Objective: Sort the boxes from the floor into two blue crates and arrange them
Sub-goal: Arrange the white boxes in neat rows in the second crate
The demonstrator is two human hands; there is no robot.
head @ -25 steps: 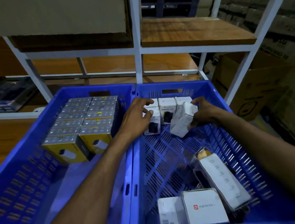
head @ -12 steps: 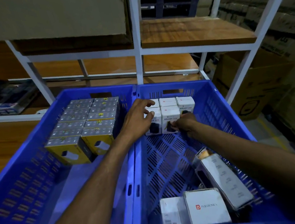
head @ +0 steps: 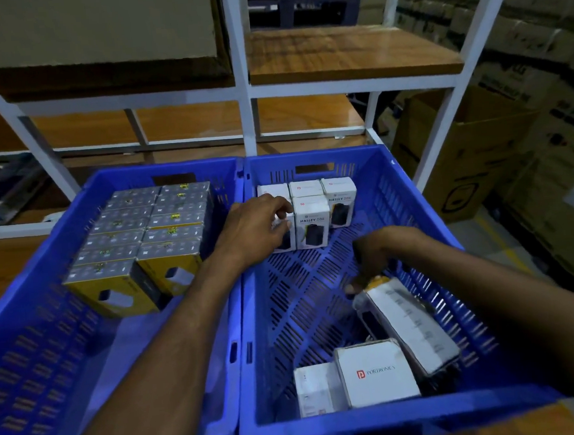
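A small white box (head: 286,239) is held by the curled fingers of the left hand (head: 257,228). The upper end of a long white box (head: 407,321) is gripped by the right hand (head: 381,254). Both boxes are contained in the right blue crate (head: 410,187), and yellow boxes (head: 143,239) are packed in the left blue crate (head: 31,340).

Bare left hand (head: 259,227) and bare right hand (head: 380,254) on long bare forearms (head: 171,333).

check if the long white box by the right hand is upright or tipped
Tipped: the long white box lies slanted along the right crate's side wall, not standing.
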